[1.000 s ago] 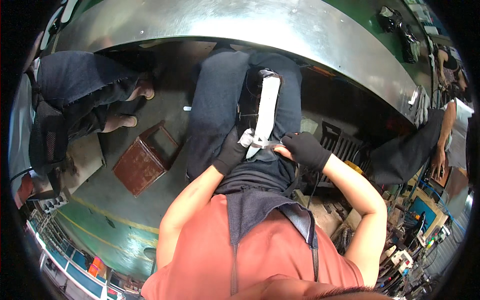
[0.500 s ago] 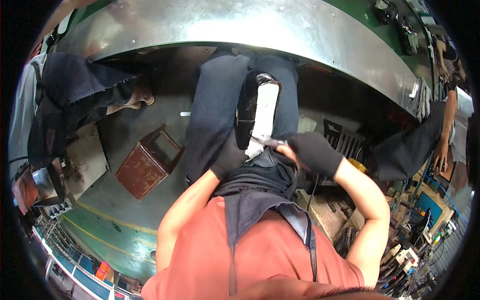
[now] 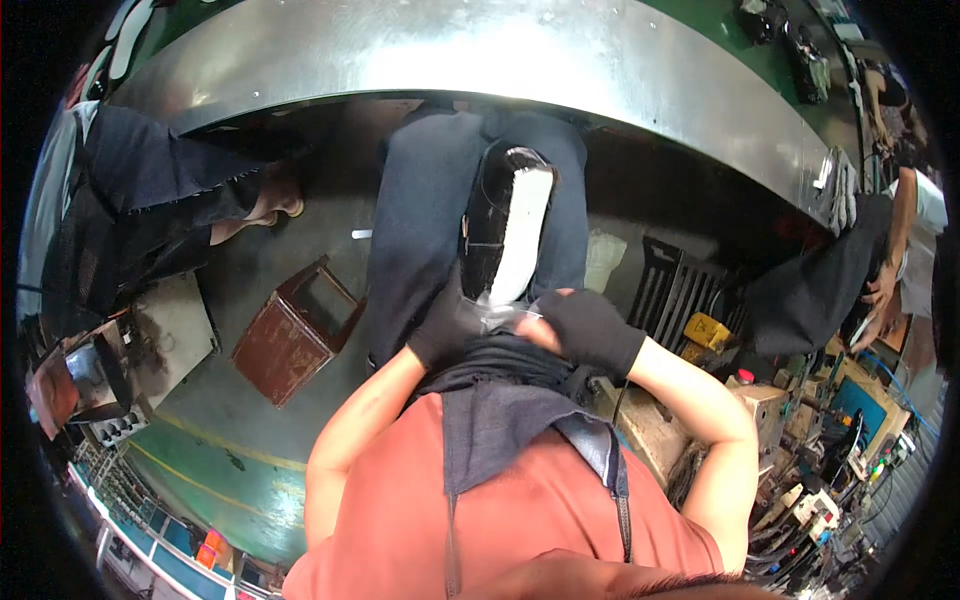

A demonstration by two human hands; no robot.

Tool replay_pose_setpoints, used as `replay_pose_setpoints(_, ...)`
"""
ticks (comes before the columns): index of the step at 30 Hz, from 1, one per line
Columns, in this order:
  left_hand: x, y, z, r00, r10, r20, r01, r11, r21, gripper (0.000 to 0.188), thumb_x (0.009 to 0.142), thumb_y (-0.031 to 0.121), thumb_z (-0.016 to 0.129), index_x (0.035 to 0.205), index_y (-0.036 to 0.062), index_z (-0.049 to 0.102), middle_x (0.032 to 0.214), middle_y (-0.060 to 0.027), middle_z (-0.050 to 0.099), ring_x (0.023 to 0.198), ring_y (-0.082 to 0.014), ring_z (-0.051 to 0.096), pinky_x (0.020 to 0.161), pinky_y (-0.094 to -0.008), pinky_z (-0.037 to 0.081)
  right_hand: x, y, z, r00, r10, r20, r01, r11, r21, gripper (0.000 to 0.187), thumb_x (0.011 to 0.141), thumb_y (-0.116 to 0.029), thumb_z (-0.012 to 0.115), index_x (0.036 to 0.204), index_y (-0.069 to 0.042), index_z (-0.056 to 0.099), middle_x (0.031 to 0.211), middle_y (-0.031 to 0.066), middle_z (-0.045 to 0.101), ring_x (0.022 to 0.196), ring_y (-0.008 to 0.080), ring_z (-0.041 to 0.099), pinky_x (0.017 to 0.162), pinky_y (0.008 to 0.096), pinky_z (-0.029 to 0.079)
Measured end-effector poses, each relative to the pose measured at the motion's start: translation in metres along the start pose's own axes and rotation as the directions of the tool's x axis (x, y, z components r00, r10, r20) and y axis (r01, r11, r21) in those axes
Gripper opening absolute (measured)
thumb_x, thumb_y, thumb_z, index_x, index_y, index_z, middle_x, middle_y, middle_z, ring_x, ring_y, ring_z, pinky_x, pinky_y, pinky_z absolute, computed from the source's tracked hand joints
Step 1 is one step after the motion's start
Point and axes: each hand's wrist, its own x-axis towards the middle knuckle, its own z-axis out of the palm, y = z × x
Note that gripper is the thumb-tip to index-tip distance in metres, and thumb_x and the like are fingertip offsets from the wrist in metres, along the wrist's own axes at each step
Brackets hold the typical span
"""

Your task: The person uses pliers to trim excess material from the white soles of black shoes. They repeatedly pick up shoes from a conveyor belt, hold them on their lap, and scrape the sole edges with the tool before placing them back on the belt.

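Observation:
A glossy black shoe upper (image 3: 483,225) lies lengthwise on my lap. Its long white underside (image 3: 525,225) faces up. My left hand (image 3: 446,330), in a black glove with bare fingertips, grips the near end of this shoe from the left. My right hand (image 3: 590,325), gloved the same way, is closed at the same end, thumb and fingers pinched together. A smeared greyish, shiny shape shows between the two hands; what the right fingers hold is too blurred to make out.
A metal-faced bench edge (image 3: 450,50) curves across ahead of my knees. A brown box-like stool (image 3: 290,340) stands on the floor to the left. To the right are a black plastic crate (image 3: 665,290), a yellow container (image 3: 707,331) and machines. Other people sit on both sides.
My right hand has moved left and nearer to my body, close against my left hand. The metal tool that showed in it is now a blur. The shoe has shifted slightly.

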Motion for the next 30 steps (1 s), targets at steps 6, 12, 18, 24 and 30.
replay_pose_setpoints(6,-0.038,0.101,-0.051,0.996,-0.063,-0.066,0.088,0.851,0.518,0.076,0.071,0.02,0.082,0.134,0.001,0.044,0.119,-0.018,0.06,0.112,-0.0287,0.058,0.099,-0.0368,0.044,-0.061,-0.002,-0.032,0.969,0.245,-0.024,-0.241,0.964,0.11,0.03,0.092,-0.031,0.059,0.08,-0.003,0.06,0.071,0.0174,0.058,0.066,0.0378,0.057,0.058,0.0416,0.044)
replay_pose_setpoints(12,0.0,0.159,-0.069,0.894,0.213,-0.394,-0.182,0.977,0.113,0.07,0.068,0.012,0.084,0.126,-0.003,0.048,0.124,-0.017,0.056,0.115,-0.025,0.055,0.097,-0.0355,0.045,-0.066,-0.011,-0.029,0.894,0.444,-0.056,-0.359,0.787,0.502,0.03,0.095,-0.026,0.055,0.079,0.0,0.057,0.065,0.0135,0.054,0.058,0.0257,0.053,0.057,0.0341,0.042)
replay_pose_setpoints(18,0.021,0.013,0.009,0.919,0.209,-0.333,-0.129,0.96,0.247,0.062,0.092,0.019,0.06,0.143,-0.0045,0.032,0.14,-0.0229,0.045,0.132,-0.0254,0.042,0.108,-0.0351,0.034,-0.044,-0.01,-0.034,0.864,0.489,0.124,-0.457,0.654,0.603,0.039,0.098,-0.036,0.049,0.088,0.0,0.06,0.073,0.0112,0.062,0.068,0.0161,0.057,0.063,0.0314,0.045)
replay_pose_setpoints(24,0.01,0.014,-0.008,0.947,0.322,-0.005,-0.294,0.869,0.399,0.066,0.095,0.017,0.055,0.146,-0.0065,0.022,0.149,-0.0192,0.034,0.136,-0.0231,0.037,0.109,-0.0339,0.031,0.017,0.004,-0.06,0.923,0.281,0.264,-0.309,0.948,0.072,0.043,0.094,-0.037,0.05,0.078,0.001,0.064,0.073,0.019,0.062,0.066,0.0347,0.06,0.063,0.0408,0.048)
replay_pose_setpoints(30,0.037,-0.068,0.002,0.978,-0.005,-0.207,-0.134,0.746,-0.653,0.064,0.101,0.04,0.036,0.147,-0.0018,0.021,0.146,-0.0139,0.037,0.133,-0.0247,0.038,0.111,-0.0359,0.029,0.041,0.022,-0.046,0.956,0.175,0.236,-0.129,0.972,-0.198,0.047,0.093,-0.042,0.049,0.077,-0.003,0.07,0.071,0.0197,0.066,0.065,0.0346,0.066,0.062,0.0442,0.052)
